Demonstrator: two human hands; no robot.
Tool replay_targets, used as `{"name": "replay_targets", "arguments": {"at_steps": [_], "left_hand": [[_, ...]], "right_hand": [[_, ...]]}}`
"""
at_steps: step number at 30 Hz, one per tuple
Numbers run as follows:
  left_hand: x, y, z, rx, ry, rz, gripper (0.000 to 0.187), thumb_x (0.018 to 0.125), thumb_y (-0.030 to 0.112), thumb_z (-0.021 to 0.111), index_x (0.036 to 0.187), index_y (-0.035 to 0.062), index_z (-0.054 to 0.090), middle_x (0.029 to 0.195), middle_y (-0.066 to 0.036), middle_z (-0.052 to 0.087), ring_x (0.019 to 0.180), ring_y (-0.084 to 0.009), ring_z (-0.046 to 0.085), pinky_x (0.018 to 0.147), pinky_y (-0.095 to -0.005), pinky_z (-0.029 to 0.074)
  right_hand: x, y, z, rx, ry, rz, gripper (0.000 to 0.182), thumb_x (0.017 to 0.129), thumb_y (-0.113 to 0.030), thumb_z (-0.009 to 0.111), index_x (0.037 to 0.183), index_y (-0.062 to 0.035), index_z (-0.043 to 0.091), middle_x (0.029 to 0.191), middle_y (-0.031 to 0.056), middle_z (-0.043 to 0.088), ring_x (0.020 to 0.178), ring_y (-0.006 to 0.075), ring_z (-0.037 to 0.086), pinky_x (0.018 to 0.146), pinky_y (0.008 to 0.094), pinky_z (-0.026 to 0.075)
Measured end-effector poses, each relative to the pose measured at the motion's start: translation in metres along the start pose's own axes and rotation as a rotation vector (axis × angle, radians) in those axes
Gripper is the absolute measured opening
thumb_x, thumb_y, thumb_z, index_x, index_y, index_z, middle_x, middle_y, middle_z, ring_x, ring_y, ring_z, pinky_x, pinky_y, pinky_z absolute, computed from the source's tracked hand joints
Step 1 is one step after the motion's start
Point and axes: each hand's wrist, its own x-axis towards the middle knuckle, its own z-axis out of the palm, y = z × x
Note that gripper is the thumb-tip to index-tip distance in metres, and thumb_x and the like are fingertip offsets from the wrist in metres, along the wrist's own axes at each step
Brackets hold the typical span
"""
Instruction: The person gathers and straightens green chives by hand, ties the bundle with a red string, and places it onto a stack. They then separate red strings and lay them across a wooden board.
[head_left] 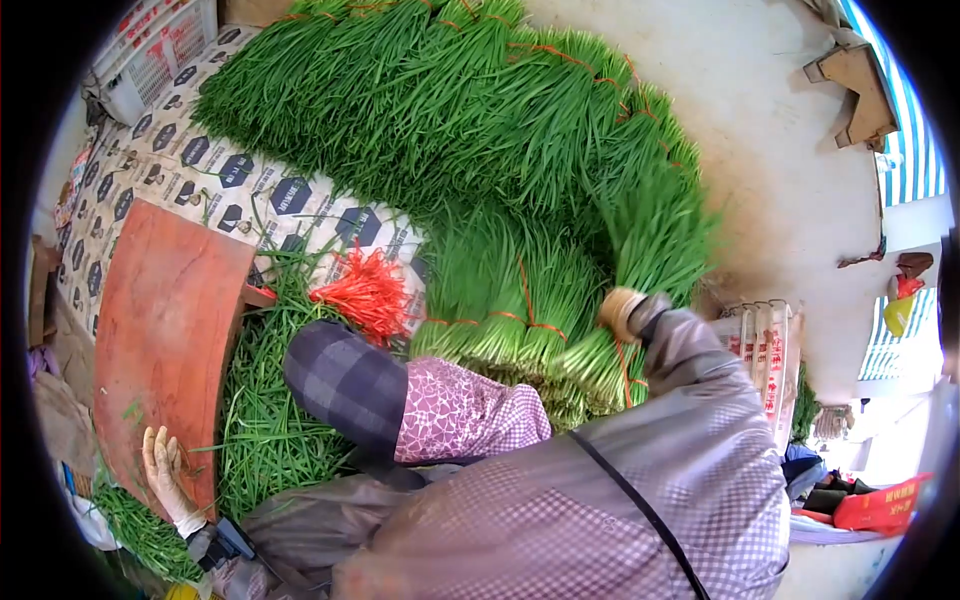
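My right hand (pixel 622 312), in a pale glove, is closed round the stalk end of a bundle of green leafy stems (pixel 660 235), whose leaves are blurred. Tied bundles (pixel 525 310) with orange bands lie just left of it. My left hand (pixel 163 465), gloved in white, has its fingers stretched out over the lower edge of a reddish-brown wooden board (pixel 165 330) and holds nothing. A bunch of red ties (pixel 368 293) lies beyond my knee, between the board and the bundles.
A long heap of tied bundles (pixel 440 110) runs across the back. Loose green leaves (pixel 275 400) lie beside the board. A white crate (pixel 160 60) stands at the back left, and another crate (pixel 758 355) is right of my right arm.
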Motion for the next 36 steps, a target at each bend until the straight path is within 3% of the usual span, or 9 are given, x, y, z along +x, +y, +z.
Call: {"name": "replay_targets", "arguments": {"at_steps": [5,12,13,18,19,22,26,28,36], "left_hand": [[-0.013,0.003,0.017,-0.002,0.047,-0.035,0.054,0.098,0.034,0.056,0.144,0.0083,0.041,0.137,-0.009,0.053,0.120,-0.0203,0.053,0.101,-0.0321,0.041],[-0.035,0.023,0.048,0.075,0.058,0.006,0.055,0.098,0.037,0.055,0.144,0.0119,0.042,0.140,-0.008,0.053,0.125,-0.0225,0.052,0.098,-0.0342,0.043],[-0.040,0.028,0.055,0.077,0.065,0.004,0.053,0.098,0.036,0.054,0.144,0.0111,0.042,0.140,-0.009,0.053,0.126,-0.0232,0.051,0.100,-0.0352,0.042],[-0.034,0.033,0.048,0.101,0.011,-0.013,0.054,0.099,0.032,0.054,0.144,0.0064,0.040,0.140,-0.013,0.051,0.124,-0.0220,0.053,0.097,-0.0327,0.043],[-0.032,0.036,0.047,0.102,0.006,-0.016,0.054,0.099,0.032,0.054,0.144,0.0060,0.040,0.140,-0.014,0.051,0.124,-0.0219,0.053,0.097,-0.0326,0.043],[-0.030,0.045,0.055,0.092,0.016,-0.015,0.054,0.099,0.031,0.056,0.144,0.0059,0.040,0.139,-0.015,0.051,0.121,-0.0223,0.053,0.100,-0.0328,0.041],[-0.026,0.046,0.071,0.091,-0.038,-0.010,0.054,0.099,0.032,0.056,0.144,0.0062,0.041,0.139,-0.015,0.051,0.120,-0.0229,0.053,0.103,-0.0341,0.040],[-0.026,0.046,0.074,0.088,-0.055,0.006,0.054,0.099,0.033,0.055,0.143,0.0062,0.041,0.139,-0.015,0.051,0.120,-0.0235,0.053,0.104,-0.0352,0.039],[-0.086,0.082,0.068,0.116,0.022,0.069,0.046,0.094,0.023,0.061,0.134,0.0032,0.050,0.122,-0.010,0.063,0.106,-0.0194,0.061,0.090,-0.0330,0.049]], "right_hand": [[0.101,-0.025,0.106,-0.164,0.116,0.055,0.031,0.096,-0.034,0.047,0.123,-0.0359,0.062,0.133,0.0027,0.057,0.133,0.0299,0.043,0.114,0.0450,0.026],[0.113,0.007,0.057,-0.182,-0.228,0.012,0.056,0.089,-0.046,0.063,0.142,-0.0367,0.046,0.145,-0.0007,0.043,0.135,0.0272,0.037,0.110,0.0470,0.029],[0.110,0.006,0.059,-0.171,-0.117,-0.005,0.047,0.089,-0.037,0.065,0.134,-0.0245,0.058,0.136,0.0019,0.055,0.125,0.0240,0.050,0.104,0.0430,0.039],[0.094,0.086,0.069,1.096,0.282,-0.169,0.029,0.090,-0.028,0.063,0.114,-0.0149,0.071,0.116,0.0049,0.069,0.109,0.0198,0.062,0.094,0.0369,0.049],[0.092,0.099,0.073,1.580,0.540,-0.247,0.020,0.088,-0.016,0.062,0.099,-0.0064,0.075,0.101,0.0077,0.074,0.097,0.0169,0.067,0.087,0.0320,0.052],[0.057,0.084,0.085,1.356,1.260,0.253,0.027,0.087,-0.013,0.061,0.110,-0.0068,0.072,0.107,0.0123,0.071,0.100,0.0240,0.068,0.087,0.0303,0.053],[0.056,-0.054,0.124,0.470,0.989,0.103,0.060,0.093,-0.045,0.051,0.144,-0.0146,0.044,0.144,0.0112,0.048,0.132,0.0291,0.046,0.113,0.0475,0.030],[0.065,-0.069,0.130,0.549,0.825,0.175,0.066,0.095,-0.049,0.044,0.151,-0.0170,0.030,0.151,0.0083,0.038,0.139,0.0295,0.034,0.117,0.0509,0.017],[0.058,-0.058,0.115,0.694,0.961,0.092,0.059,0.087,-0.043,0.058,0.137,-0.0115,0.051,0.140,0.0177,0.049,0.132,0.0337,0.043,0.112,0.0490,0.027]]}}
